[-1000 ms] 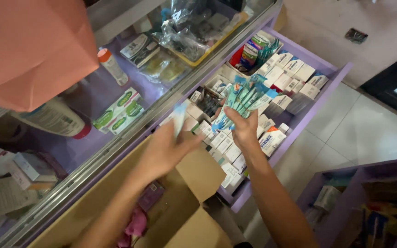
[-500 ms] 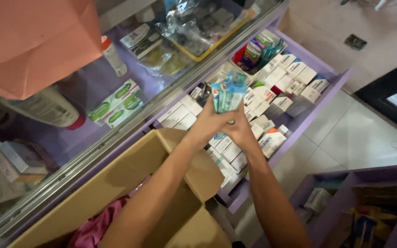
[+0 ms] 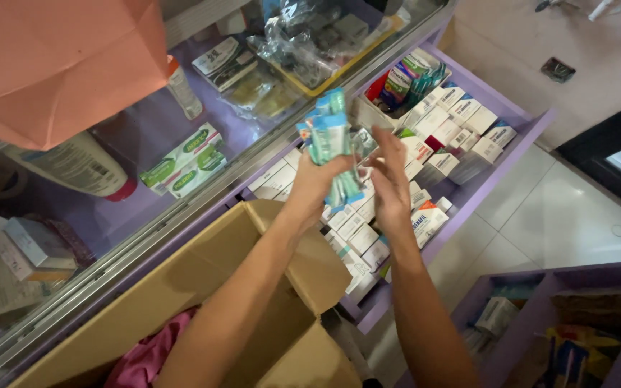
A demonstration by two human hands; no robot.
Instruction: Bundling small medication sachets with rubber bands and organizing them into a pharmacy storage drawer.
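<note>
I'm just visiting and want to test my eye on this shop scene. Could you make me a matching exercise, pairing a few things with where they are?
Things:
1. teal packets
2. cardboard box
3. small white boxes
4. white bottle

Places:
A. packed in rows in the open purple drawer
B. lying under the glass counter
C. gripped in the left hand
D. open, below the forearms, pink cloth inside

Pairs: 1-C, 2-D, 3-A, 4-B
</note>
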